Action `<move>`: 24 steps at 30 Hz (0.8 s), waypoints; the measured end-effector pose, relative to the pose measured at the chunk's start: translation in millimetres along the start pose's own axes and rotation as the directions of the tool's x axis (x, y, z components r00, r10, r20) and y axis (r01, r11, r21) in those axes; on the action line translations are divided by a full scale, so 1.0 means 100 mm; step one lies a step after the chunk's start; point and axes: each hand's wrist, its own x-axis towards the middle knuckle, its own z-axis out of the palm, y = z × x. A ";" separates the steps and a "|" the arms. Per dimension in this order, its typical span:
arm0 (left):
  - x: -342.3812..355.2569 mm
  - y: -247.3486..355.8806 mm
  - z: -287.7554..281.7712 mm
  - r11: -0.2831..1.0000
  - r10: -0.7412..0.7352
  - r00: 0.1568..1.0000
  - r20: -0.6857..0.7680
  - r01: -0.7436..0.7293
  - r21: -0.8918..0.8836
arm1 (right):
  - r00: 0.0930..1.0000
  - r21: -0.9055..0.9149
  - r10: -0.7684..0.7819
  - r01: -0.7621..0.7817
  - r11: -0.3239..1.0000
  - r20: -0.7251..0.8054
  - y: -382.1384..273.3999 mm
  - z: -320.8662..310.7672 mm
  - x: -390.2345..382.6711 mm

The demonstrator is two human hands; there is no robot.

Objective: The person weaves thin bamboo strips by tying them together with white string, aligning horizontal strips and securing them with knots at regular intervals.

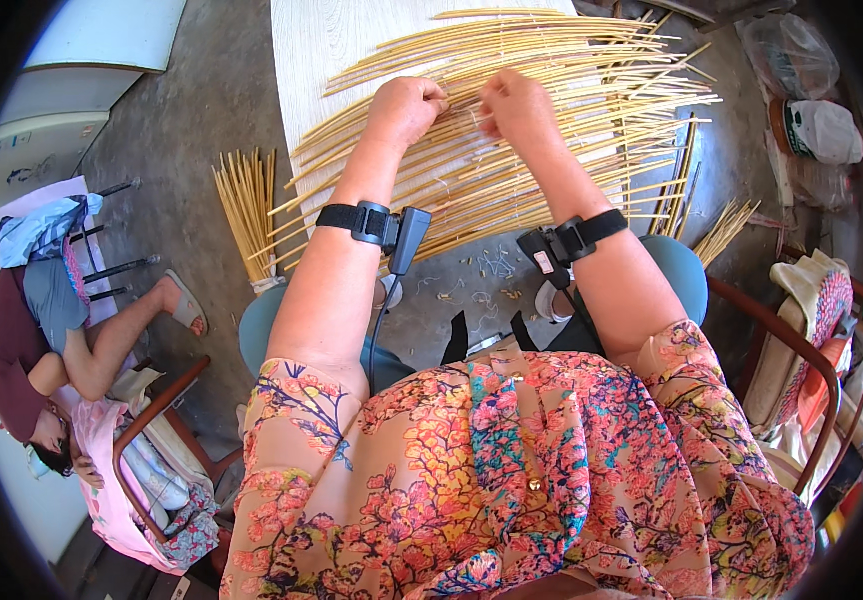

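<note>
A mat of long, thin yellow sticks [551, 150] lies in front of me, its rows bound crosswise with thin pale thread. It rests on a white wood-grain tabletop [301, 60] and sticks out past the near and right edges. My left hand [406, 110] is over the middle of the mat, thumb and fingers pinched together. Close by on the right, my right hand [519, 106] is also closed, its fingertips bent down toward the sticks and slightly blurred. What either hand pinches is too small or hidden to make out. Each wrist wears a black strap with a small device.
Bundles of loose sticks stand left [244, 210] and right [726, 230] of the table. Wooden armchairs flank me, the right chair [791, 340] holding cushions. Another person [26, 330] sits at far left. Thread scraps [491, 265] litter the floor. Plastic bags [826, 130] are at far right.
</note>
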 end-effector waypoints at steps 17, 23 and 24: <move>0.00 -0.04 0.08 0.995 0.097 0.988 -0.119 -0.098 -0.006 | 0.840 -0.323 -0.542 0.505 0.800 -0.028 0.15 0.24 0.24; 0.03 -0.03 0.10 0.993 0.109 0.988 -0.106 -0.112 -0.022 | 0.705 -0.371 -0.687 0.598 0.710 -0.178 0.18 0.34 0.27; 0.03 -0.02 0.09 0.996 0.085 0.992 -0.092 -0.088 -0.029 | 0.693 -0.322 -0.680 0.605 0.729 -0.238 0.16 0.34 0.26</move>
